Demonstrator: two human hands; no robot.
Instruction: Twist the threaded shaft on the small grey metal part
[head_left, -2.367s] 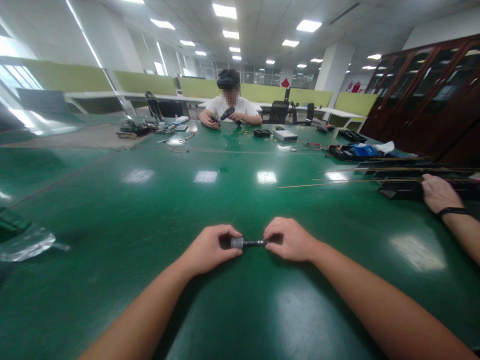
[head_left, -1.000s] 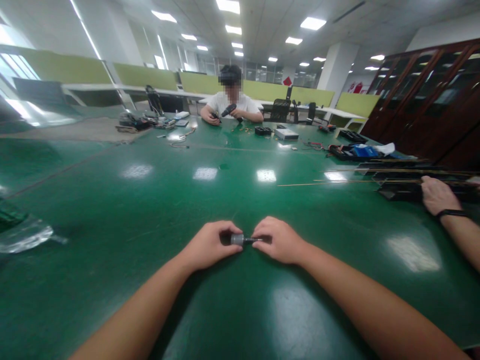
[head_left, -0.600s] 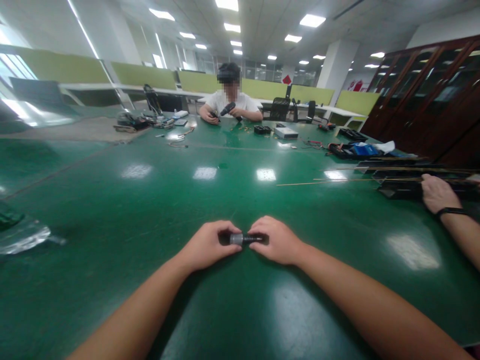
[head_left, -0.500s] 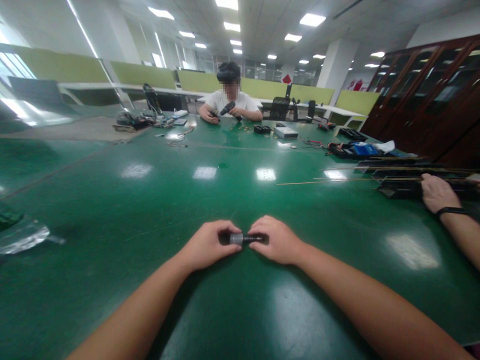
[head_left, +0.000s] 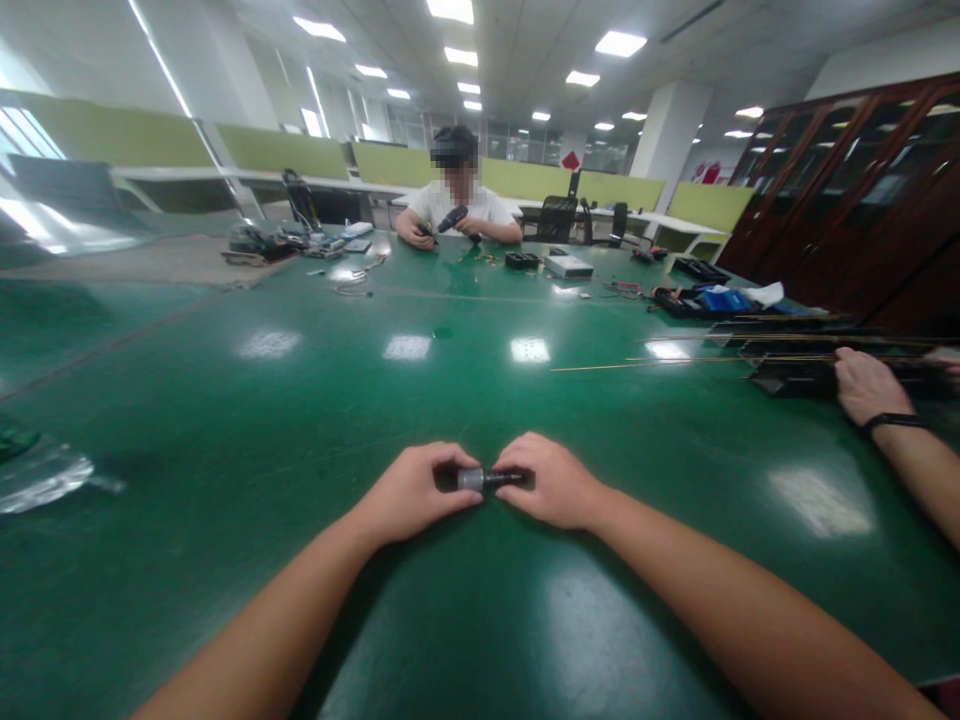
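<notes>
A short cylinder (head_left: 471,480), grey at its left part with a thin black ribbed shaft (head_left: 491,479) running to the right, lies level between my hands, low over the green table. I cannot make out what kind of part it is. My left hand (head_left: 416,490) pinches the grey part between thumb and fingers. On the right, my right hand (head_left: 555,482) has its thumb and fingertips closed around the black shaft, whose tip shows inside the curl of the hand. Both hands rest at or just above the tabletop, a small gap apart.
Across the green table (head_left: 420,400) a person (head_left: 459,200) holds a power drill (head_left: 452,218). At right, another person's hand (head_left: 870,385) touches black channels (head_left: 787,378) with long thin rods. A tool tray (head_left: 712,300) lies behind; a clear plastic item (head_left: 49,480) is at left.
</notes>
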